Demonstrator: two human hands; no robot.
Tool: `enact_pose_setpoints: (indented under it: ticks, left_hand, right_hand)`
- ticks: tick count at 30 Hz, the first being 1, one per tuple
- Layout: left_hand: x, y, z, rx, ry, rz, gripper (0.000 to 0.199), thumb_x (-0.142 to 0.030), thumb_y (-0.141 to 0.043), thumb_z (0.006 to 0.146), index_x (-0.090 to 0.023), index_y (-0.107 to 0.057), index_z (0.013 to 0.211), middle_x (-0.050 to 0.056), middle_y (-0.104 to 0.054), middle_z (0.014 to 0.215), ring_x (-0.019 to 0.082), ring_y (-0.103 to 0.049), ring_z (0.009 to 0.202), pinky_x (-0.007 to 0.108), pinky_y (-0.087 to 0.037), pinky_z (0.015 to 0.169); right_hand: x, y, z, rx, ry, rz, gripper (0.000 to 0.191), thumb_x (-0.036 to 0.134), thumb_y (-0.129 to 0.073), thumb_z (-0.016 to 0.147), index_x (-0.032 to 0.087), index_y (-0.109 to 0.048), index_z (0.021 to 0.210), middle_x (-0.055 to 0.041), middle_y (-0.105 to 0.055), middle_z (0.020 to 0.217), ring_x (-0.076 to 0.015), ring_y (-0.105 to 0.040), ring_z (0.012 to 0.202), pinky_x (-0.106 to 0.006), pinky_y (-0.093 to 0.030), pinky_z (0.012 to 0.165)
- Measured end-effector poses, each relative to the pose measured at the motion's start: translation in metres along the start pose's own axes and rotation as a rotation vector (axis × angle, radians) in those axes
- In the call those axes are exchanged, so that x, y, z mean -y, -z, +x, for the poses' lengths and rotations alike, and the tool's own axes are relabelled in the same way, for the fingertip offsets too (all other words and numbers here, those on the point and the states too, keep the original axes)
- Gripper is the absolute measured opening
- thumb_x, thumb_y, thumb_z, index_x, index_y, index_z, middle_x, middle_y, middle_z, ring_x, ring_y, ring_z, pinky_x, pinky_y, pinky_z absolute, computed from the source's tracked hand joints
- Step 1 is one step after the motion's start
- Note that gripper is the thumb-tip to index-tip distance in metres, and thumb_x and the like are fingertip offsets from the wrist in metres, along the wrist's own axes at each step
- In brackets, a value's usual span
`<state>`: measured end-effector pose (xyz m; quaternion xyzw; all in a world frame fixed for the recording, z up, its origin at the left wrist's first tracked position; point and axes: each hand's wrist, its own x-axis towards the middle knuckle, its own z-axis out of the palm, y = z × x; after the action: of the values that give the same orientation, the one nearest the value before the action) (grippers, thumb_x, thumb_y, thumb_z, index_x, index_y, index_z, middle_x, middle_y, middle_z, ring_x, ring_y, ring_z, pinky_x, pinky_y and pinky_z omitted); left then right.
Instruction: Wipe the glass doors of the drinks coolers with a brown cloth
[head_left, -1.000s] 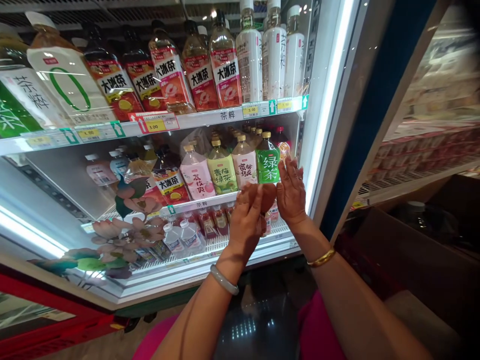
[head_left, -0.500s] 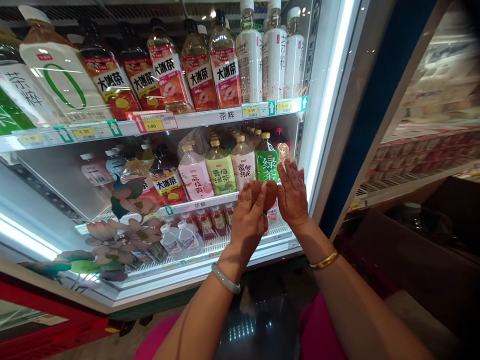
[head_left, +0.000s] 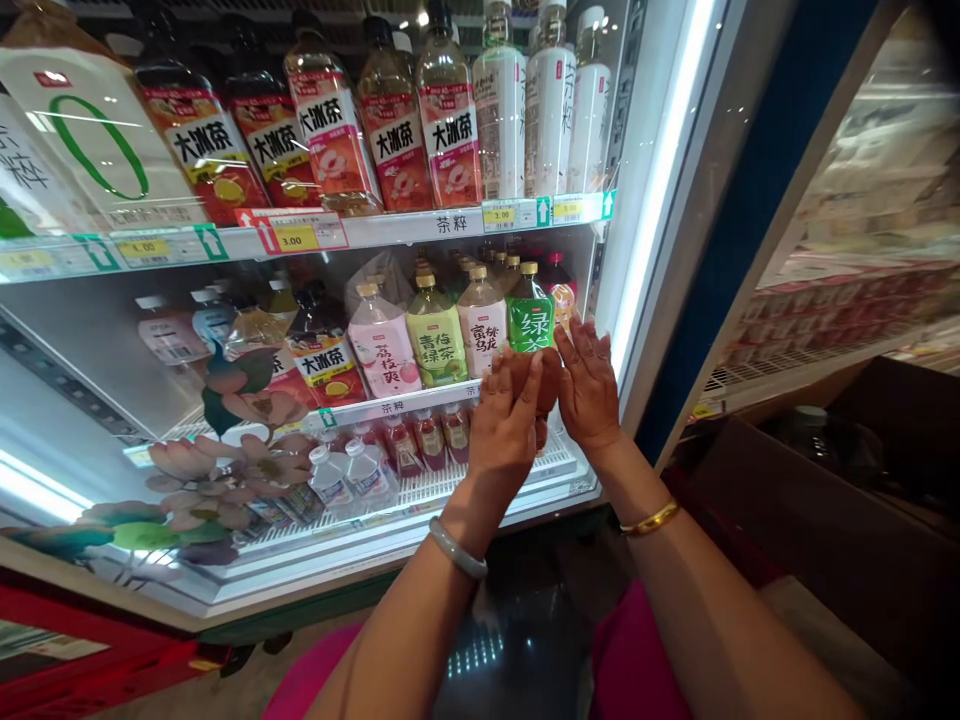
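My left hand (head_left: 504, 420), with a grey bangle at the wrist, is closed around a brown rounded object (head_left: 551, 380). I cannot make out what kind of thing it is; the fingers hide part of it. Just beside it, my right hand (head_left: 589, 385) has its fingers stretched out, palm turned toward the object. Whether the right palm touches it, I cannot tell. A gold bangle circles that wrist. Beyond the hands, a green tea bottle (head_left: 531, 312) and a pink-labelled bottle (head_left: 482, 315) stand on the cooler's middle shelf.
A lit drinks cooler fills the front, its upper shelf edge (head_left: 390, 230) carrying price tags and several bottles. Flower decorations (head_left: 217, 470) overlap its lower left. A dark cardboard box (head_left: 795, 510) is at right, a red structure (head_left: 67, 650) at lower left.
The view has shifted slightly, so the left-hand bottles sit farther left. More of the brown object shows between the hands. Both hands stay close together.
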<state>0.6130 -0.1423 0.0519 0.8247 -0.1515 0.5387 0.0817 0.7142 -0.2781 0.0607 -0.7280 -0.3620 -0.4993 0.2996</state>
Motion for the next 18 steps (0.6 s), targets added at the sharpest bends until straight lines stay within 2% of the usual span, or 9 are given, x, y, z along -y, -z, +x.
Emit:
enact_pose_setpoints:
  ticks: [4,7,9,11,14,18]
  left_hand:
    - [0.010,0.011,0.011,-0.125,0.082,0.090,0.081,-0.022,-0.054,0.097,-0.027,-0.012,0.167,0.008,0.002,0.174,0.032,-0.008,0.162,0.055,-0.014,0.132]
    - [0.005,0.000,-0.002,-0.057,0.101,0.165,0.087,-0.027,-0.063,0.094,-0.028,-0.013,0.166,0.009,0.005,0.174,0.033,-0.009,0.161,0.054,-0.012,0.132]
    - [-0.003,-0.012,-0.017,0.008,0.076,0.213,0.098,-0.034,-0.072,0.089,-0.026,-0.012,0.166,0.013,0.007,0.173,0.035,-0.008,0.161,0.055,-0.010,0.132]
    - [-0.010,-0.021,-0.029,0.016,0.050,0.256,0.107,-0.038,-0.079,0.085,-0.023,-0.011,0.166,0.018,0.009,0.171,0.037,-0.005,0.160,0.055,-0.011,0.131]
    - [-0.009,-0.021,-0.032,0.024,0.029,0.284,0.102,-0.027,-0.075,0.087,-0.024,-0.011,0.166,0.017,0.004,0.172,0.033,-0.007,0.160,0.051,-0.009,0.132]
    - [0.004,0.000,-0.012,0.117,0.082,0.206,0.099,-0.013,-0.069,0.085,-0.030,-0.015,0.166,0.011,-0.011,0.173,0.029,-0.012,0.161,0.054,0.005,0.130]
  right_hand:
    - [0.004,0.002,0.001,0.000,-0.015,0.003,0.061,0.027,-0.036,0.107,0.039,-0.015,0.164,0.0012,-0.024,0.171,-0.0217,-0.018,0.160,-0.056,-0.017,0.133]
    - [0.005,0.001,0.001,-0.005,-0.018,0.009,0.061,0.026,-0.036,0.107,0.038,-0.016,0.164,-0.0001,-0.024,0.171,-0.0218,-0.017,0.160,-0.057,-0.017,0.132]
    - [0.004,0.000,0.001,-0.010,-0.017,0.016,0.061,0.024,-0.037,0.107,0.037,-0.017,0.164,-0.0007,-0.024,0.171,-0.0219,-0.016,0.160,-0.058,-0.017,0.132]
    - [0.003,-0.001,0.001,-0.015,-0.014,0.029,0.061,0.024,-0.039,0.107,0.038,-0.019,0.163,-0.0005,-0.024,0.171,-0.0215,-0.017,0.160,-0.058,-0.017,0.132]
    - [0.003,0.001,0.002,-0.018,-0.020,0.041,0.061,0.026,-0.039,0.107,0.040,-0.019,0.163,0.0008,-0.025,0.170,-0.0203,-0.020,0.159,-0.057,-0.018,0.132]
    - [0.006,0.005,0.003,-0.003,-0.036,0.036,0.058,0.026,-0.035,0.108,0.040,-0.020,0.163,0.0018,-0.029,0.169,-0.0195,-0.021,0.159,-0.057,-0.019,0.132]
